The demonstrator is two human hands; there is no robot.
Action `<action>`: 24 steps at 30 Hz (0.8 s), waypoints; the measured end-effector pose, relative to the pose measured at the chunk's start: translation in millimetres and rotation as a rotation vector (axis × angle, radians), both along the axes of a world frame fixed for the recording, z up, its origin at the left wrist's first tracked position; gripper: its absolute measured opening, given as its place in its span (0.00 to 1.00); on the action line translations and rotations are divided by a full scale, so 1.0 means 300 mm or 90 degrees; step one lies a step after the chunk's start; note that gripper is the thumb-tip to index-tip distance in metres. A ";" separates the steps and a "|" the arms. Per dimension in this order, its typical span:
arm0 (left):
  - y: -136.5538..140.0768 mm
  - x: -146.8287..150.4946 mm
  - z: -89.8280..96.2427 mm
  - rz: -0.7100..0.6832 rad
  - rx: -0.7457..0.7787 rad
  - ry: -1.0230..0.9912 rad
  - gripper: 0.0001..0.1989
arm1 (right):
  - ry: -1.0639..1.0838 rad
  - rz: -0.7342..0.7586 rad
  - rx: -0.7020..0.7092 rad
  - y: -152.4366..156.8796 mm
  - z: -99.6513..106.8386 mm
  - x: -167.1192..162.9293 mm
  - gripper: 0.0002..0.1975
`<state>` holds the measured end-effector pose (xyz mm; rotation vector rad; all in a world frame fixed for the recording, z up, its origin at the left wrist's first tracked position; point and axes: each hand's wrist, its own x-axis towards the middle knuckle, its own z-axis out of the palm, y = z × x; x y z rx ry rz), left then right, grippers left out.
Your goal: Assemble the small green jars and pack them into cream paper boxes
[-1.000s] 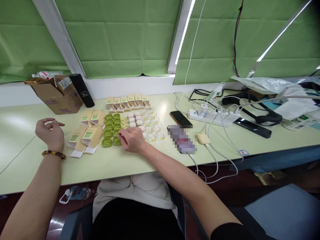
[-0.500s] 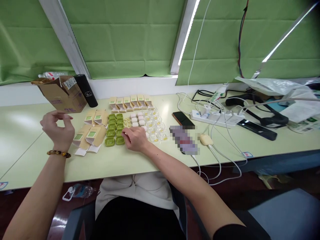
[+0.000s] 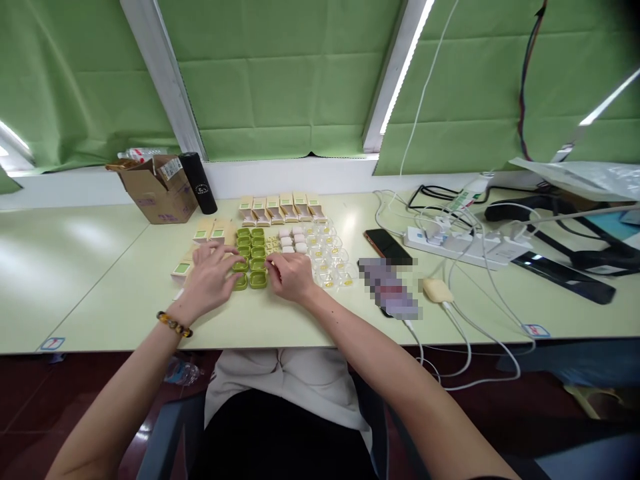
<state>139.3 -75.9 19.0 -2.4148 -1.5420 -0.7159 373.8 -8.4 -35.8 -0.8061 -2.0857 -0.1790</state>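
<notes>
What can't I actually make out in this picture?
All in the head view:
Anything inside the right hand: hidden by the hand itself.
Near-left cartons: partly covered by the left hand.
Pixelated device: blurred out.
Print on carton labels: too small.
Plastic bag: cut off by the right edge.

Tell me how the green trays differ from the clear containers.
Look: the green trays are solid green; the clear containers are see-through. Position: the green trays lie further left than the clear containers. Cover: the left hand hides part of the green trays but none of the clear containers. Shared: both sit in rows on the table.
</notes>
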 end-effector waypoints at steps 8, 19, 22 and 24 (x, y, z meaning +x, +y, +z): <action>-0.004 0.063 -0.057 -0.052 -0.054 0.087 0.08 | 0.033 -0.030 0.005 0.011 0.000 0.003 0.12; 0.013 0.112 -0.002 -0.108 -0.141 -0.030 0.03 | 0.087 -0.035 0.050 0.024 0.006 0.015 0.13; 0.043 0.105 0.047 -0.133 -0.150 -0.198 0.03 | 0.133 -0.046 0.061 0.038 0.018 0.029 0.13; 0.082 0.104 0.067 -0.145 -0.141 -0.355 0.05 | 0.161 -0.061 0.063 0.047 0.023 0.037 0.14</action>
